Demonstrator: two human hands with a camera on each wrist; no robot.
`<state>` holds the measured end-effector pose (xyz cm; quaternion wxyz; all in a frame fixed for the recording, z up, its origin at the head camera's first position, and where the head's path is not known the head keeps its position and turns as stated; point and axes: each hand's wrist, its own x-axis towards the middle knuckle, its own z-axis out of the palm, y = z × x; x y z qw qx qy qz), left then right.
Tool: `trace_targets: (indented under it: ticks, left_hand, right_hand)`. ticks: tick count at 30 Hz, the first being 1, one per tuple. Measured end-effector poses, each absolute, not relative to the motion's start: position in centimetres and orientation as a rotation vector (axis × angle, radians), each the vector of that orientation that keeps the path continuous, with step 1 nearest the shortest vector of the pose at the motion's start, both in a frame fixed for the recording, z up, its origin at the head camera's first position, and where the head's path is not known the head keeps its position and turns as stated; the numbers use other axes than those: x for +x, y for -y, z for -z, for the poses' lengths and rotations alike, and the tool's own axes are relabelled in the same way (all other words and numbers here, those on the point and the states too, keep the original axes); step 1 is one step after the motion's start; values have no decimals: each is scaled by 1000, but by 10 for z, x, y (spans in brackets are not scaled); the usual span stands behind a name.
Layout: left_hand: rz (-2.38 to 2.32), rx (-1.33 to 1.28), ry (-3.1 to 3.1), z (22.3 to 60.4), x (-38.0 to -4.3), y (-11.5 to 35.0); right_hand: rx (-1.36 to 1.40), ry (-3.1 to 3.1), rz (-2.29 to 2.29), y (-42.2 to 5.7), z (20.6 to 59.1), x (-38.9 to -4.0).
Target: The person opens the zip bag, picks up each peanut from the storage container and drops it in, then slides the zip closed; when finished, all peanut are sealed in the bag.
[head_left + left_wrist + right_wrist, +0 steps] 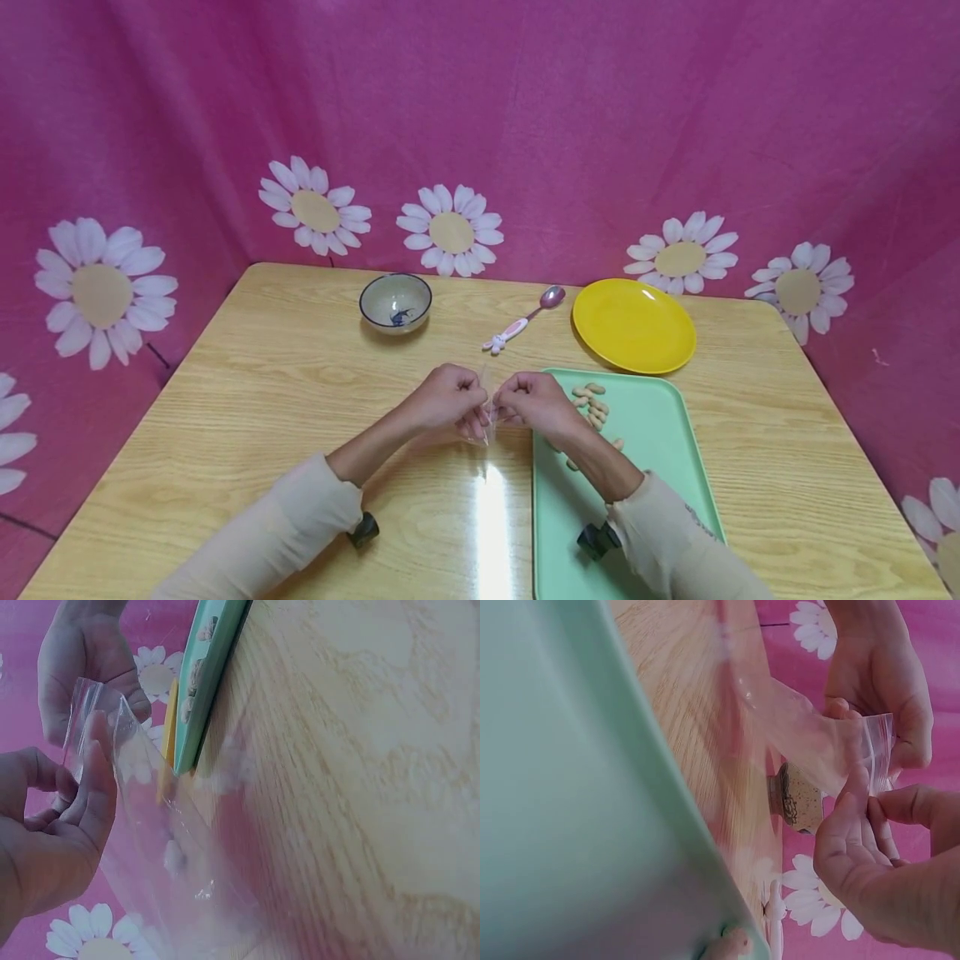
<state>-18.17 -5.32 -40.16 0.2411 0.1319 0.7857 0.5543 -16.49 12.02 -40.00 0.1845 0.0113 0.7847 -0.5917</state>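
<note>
Between my two hands is a clear plastic zip bag (161, 832), its body hanging below the mouth. My left hand (452, 402) pinches one side of the bag's top edge between thumb and fingers. On the other side, my right hand (536, 404) pinches the same edge, close to the left. The right wrist view shows the zip strip of the bag (799, 724) running between the fingertips. Unshelled peanuts (597, 412) lie on the pale green tray (660, 450), partly hidden under the right forearm.
Behind the hands, a patterned bowl (396, 304) stands at the back left. A spoon with a rabbit handle (513, 327) lies in the middle. To its right is a yellow plate (633, 325), just behind the tray. A pink flowered cloth (525, 125) hangs around the wooden table (285, 375).
</note>
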Motion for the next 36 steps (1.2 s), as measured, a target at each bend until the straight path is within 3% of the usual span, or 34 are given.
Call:
trace_targets:
  ticks: [10, 18, 30, 36]
  left_hand:
    - [-1595, 344, -2363, 402, -181, 54]
    - [-1271, 917, -2653, 402, -181, 59]
    - [-1193, 1319, -2774, 402, -185, 70]
    - [-1088, 1371, -2824, 403, -184, 72]
  right_hand:
    - [-86, -2381, 1647, -122, 400, -165]
    - [-278, -2641, 1263, -122, 389, -165]
    - [-392, -2777, 1093, -127, 387, -163]
    - [-455, -2760, 1061, -136, 390, -164]
